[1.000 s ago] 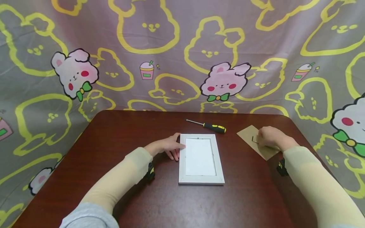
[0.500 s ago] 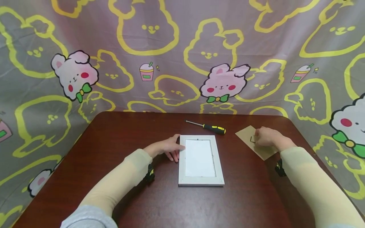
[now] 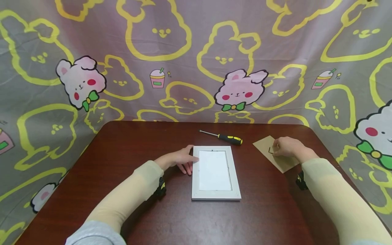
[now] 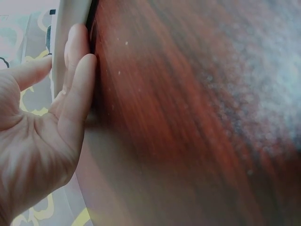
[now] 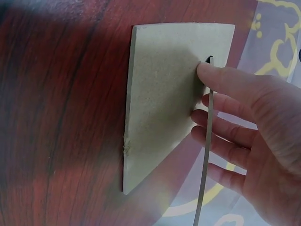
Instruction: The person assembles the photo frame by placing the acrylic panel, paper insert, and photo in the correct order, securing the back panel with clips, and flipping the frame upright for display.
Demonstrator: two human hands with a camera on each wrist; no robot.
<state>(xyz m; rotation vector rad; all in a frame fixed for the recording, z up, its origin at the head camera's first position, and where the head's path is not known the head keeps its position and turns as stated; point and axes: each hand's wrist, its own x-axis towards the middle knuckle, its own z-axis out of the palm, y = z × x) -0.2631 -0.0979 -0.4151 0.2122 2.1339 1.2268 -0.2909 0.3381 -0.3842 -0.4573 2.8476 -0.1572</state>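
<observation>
A white picture frame [image 3: 214, 195] lies face down mid-table, a white sheet [image 3: 214, 170] in its opening. My left hand [image 3: 183, 158] holds its left border, thumb on top and fingers along the outer edge. The left wrist view shows these fingers [image 4: 80, 84] nearly straight against the frame's side. At the right, a brown backing board [image 3: 262, 143] lies on the table. Over it, my right hand [image 3: 287, 148] pinches a thin L-shaped metal rod [image 5: 205, 150] between thumb and index finger, its dark end at the board; the other fingers are loosely bent. Whether the rod is attached to the board I cannot tell.
Behind the frame lies a screwdriver [image 3: 229, 138] with a black and yellow handle, its tip pointing left. The table [image 3: 147, 136] is dark red wood. A patterned cloth [image 3: 183, 54] with cartoon rabbits hangs along its back and sides.
The right hand has shifted only slightly over the board, with the thin rod still at its fingertips. The left hand and the picture frame stay in place.
</observation>
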